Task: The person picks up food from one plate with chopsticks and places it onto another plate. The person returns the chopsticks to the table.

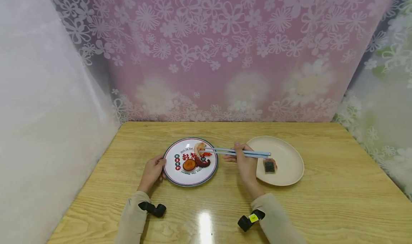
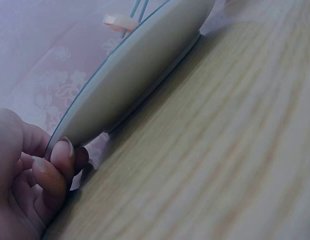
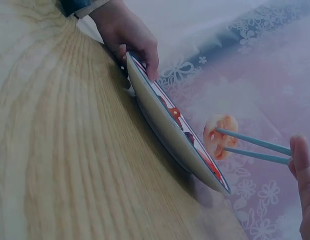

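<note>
The left hand (image 1: 152, 172) pinches the plate (image 1: 180, 178); the right hand (image 1: 247, 167) curls round chopsticks (image 3: 260, 142) — they should squeeze the shrimp (image 3: 221, 140) evenly (it seems slippery).

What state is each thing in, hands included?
Printed plate: right side up
Left hand: gripping the printed plate's rim
Shrimp-like piece: held above the printed plate
Chopsticks: pinching the shrimp-like piece
Right hand: holding the chopsticks
Round slice: on the printed plate
Curled piece: on the printed plate
Cream plate: right side up
Dark-topped piece: on the cream plate
</note>
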A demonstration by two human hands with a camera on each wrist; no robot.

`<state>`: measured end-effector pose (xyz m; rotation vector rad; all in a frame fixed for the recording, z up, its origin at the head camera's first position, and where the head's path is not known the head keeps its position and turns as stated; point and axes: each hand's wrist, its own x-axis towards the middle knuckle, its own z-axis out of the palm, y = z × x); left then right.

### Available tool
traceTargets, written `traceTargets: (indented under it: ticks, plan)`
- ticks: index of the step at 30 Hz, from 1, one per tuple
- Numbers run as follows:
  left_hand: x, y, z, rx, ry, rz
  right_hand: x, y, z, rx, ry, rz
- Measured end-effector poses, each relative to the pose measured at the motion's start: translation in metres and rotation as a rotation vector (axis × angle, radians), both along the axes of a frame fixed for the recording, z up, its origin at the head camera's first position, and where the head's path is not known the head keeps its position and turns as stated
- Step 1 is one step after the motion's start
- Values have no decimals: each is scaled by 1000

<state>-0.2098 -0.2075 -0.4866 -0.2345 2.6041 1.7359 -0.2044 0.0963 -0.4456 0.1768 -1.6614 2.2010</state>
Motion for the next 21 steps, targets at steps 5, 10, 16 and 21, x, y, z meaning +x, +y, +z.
traceTargets:
  ticks: [5,10,16,21]
  plan:
    - [0,0,-1,9,12,-9,-1,-10,-3,9,5,34]
    - [0,0,-2,6,19,-10,2,-22,-3,-11,-18,89]
    - [0,-1,-1,-3,21,-12,8,-37,2,-1,-55,125]
    - [0,-1,0,-4,20,-5,2,-47,-13,-10,-37,124]
